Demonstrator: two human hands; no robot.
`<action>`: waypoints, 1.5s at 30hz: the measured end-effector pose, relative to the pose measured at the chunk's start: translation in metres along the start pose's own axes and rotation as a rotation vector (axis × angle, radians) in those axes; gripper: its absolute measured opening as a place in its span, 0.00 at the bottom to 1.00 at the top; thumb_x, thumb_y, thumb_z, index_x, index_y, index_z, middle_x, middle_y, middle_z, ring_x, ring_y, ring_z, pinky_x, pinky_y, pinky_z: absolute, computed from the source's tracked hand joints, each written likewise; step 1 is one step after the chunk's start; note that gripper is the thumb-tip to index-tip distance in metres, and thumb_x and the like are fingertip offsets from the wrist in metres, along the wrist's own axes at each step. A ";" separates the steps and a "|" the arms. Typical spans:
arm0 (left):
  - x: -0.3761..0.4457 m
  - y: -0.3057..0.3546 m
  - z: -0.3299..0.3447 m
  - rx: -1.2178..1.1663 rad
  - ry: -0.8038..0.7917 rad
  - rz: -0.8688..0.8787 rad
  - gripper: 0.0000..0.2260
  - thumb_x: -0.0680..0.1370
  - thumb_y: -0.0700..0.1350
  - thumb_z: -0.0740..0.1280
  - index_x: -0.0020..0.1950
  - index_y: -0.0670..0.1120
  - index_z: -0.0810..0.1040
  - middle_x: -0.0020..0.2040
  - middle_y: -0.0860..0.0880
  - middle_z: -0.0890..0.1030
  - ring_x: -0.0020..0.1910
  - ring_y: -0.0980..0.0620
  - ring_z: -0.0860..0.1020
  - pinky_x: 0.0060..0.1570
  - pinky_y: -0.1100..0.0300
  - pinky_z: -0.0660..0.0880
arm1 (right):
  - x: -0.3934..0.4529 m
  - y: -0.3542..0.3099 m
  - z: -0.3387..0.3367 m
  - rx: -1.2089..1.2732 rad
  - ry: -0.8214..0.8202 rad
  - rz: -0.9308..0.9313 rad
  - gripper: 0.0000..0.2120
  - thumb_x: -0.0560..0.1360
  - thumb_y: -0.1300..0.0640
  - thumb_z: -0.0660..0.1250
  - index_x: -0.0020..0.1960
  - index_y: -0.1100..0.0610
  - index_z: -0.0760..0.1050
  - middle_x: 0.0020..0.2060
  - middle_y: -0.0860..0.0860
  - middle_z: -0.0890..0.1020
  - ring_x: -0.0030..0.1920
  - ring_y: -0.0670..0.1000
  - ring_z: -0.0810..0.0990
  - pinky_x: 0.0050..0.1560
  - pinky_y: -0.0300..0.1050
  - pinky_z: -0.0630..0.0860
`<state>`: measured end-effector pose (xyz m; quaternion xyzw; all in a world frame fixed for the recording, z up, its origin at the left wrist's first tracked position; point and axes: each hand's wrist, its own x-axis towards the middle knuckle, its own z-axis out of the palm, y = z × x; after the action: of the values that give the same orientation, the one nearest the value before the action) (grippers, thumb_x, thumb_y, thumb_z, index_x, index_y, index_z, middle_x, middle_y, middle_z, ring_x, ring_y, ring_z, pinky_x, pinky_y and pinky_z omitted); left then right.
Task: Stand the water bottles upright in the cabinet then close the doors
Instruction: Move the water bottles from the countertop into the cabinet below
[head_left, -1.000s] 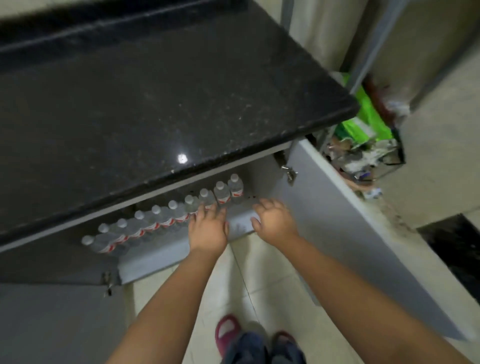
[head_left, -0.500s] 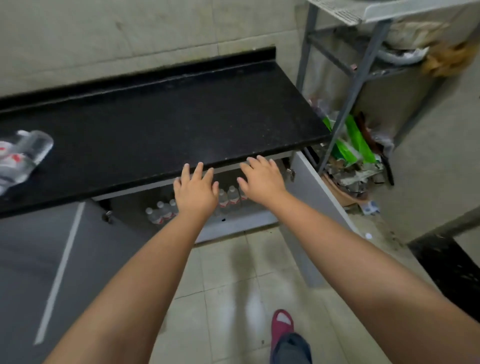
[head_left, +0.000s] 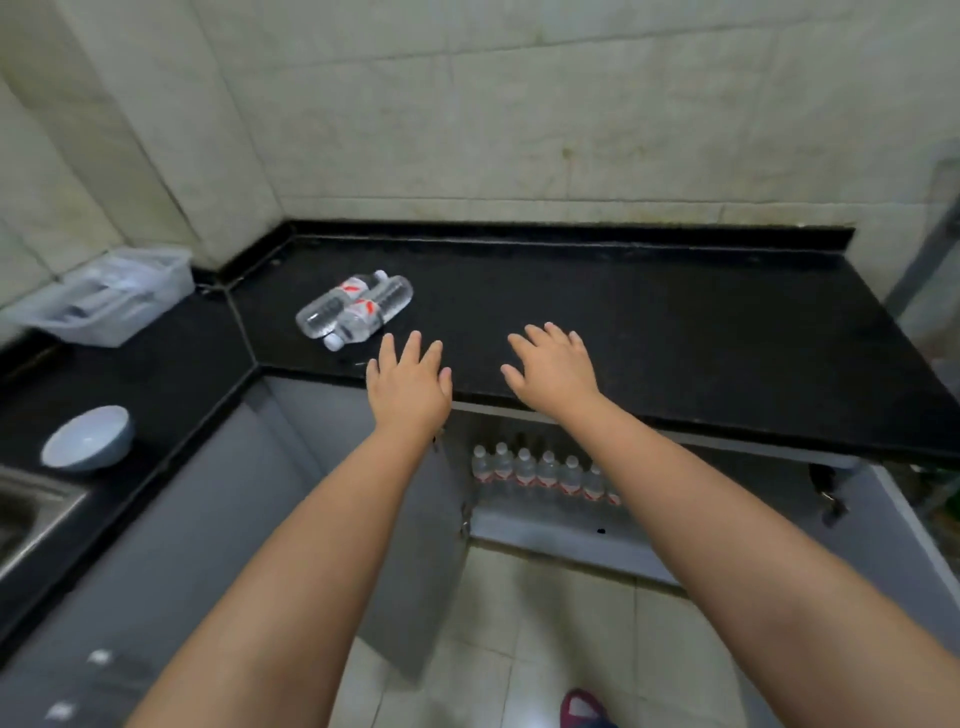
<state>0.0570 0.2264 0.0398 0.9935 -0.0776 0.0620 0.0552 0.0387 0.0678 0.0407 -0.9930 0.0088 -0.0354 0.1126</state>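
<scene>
Hands: the left hand (head_left: 408, 387) and the right hand (head_left: 555, 368) are both spread flat, fingers straight, holding nothing, reaching over the front edge of the worktop (head_left: 649, 322).
Change: a second ago both hands were low at the cabinet's bottom ledge beside the bottle row; they have since risen to worktop height, and the view has lifted so the back wall and the lying bottles now show.
Left side: a clear plastic bin (head_left: 111, 293) sits at the corner; a pale blue bowl (head_left: 88, 437) stands near a steel sink (head_left: 31, 512).
Lying bottles: two clear water bottles on the worktop (head_left: 356, 307) lie on their sides, touching, red-and-white labels up, one white cap pointing toward the front edge, just left of the left hand.
Standing bottles: a row of bottles in the cabinet (head_left: 540, 470) stands upright, white caps up, red bands on the labels, partly hidden by the right forearm.
Cabinet doors: the left door (head_left: 395, 519) and the right door (head_left: 904, 540) both stand open.
Floor: pale tiles (head_left: 545, 634), a red slipper (head_left: 584, 709) at the lower edge.
</scene>
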 end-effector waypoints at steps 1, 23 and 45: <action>0.012 -0.008 -0.001 0.008 0.006 -0.020 0.20 0.82 0.51 0.53 0.74 0.51 0.60 0.77 0.49 0.58 0.77 0.43 0.51 0.74 0.46 0.55 | 0.020 -0.007 0.002 0.002 -0.001 -0.031 0.23 0.80 0.48 0.55 0.73 0.55 0.60 0.74 0.56 0.62 0.75 0.58 0.56 0.75 0.59 0.53; 0.212 -0.245 0.080 0.010 -0.122 -0.385 0.21 0.82 0.53 0.52 0.75 0.53 0.58 0.78 0.52 0.57 0.78 0.46 0.50 0.75 0.50 0.54 | 0.315 -0.170 0.151 -0.231 -0.237 -0.468 0.24 0.78 0.51 0.60 0.71 0.57 0.62 0.72 0.56 0.64 0.74 0.59 0.57 0.76 0.59 0.51; 0.467 -0.188 0.137 0.062 -0.237 0.088 0.19 0.77 0.53 0.63 0.64 0.44 0.70 0.62 0.44 0.76 0.63 0.44 0.70 0.59 0.52 0.70 | 0.412 -0.095 0.061 0.204 0.298 -0.121 0.16 0.62 0.66 0.78 0.47 0.71 0.79 0.41 0.67 0.81 0.43 0.65 0.81 0.46 0.55 0.77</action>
<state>0.5605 0.3260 -0.0529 0.9908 -0.1249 -0.0513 0.0120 0.4545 0.1632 0.0310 -0.9588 -0.0378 -0.1897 0.2079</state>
